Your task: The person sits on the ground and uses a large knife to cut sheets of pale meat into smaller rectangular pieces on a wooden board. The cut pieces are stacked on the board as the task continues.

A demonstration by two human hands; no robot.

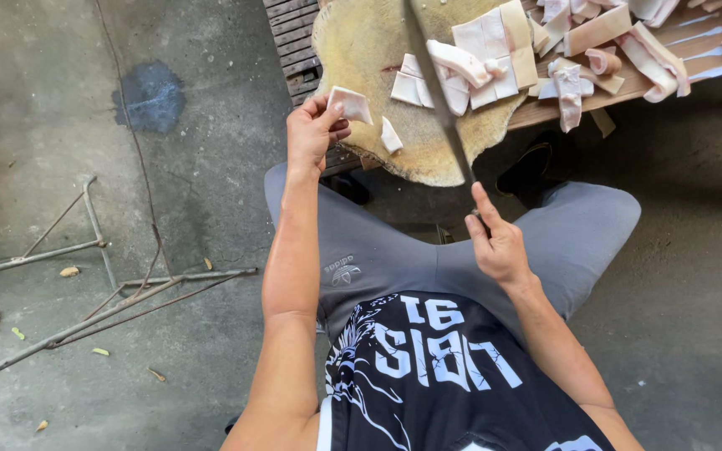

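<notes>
L hand (pixel 315 129) fingers pinch 1 pale meat piece (pixel 350 104) at edge of round wood chopping block (pixel 361 42). R hand (pixel 499 242) fingers closed on long knife (pixel 436 92), blade over block w/ cut pieces (pixel 478 58).

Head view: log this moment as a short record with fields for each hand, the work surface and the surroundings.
left hand: holds a pale square piece of cut meat at the near edge of the block
right hand: grips the handle of a long dark-bladed knife, blade reaching over the block
surface: round yellowish wooden chopping block with more pale cut pieces on it
behind: wooden slat bench heaped with pale strips
floor: grey concrete, thin metal rod frame at the left
</notes>
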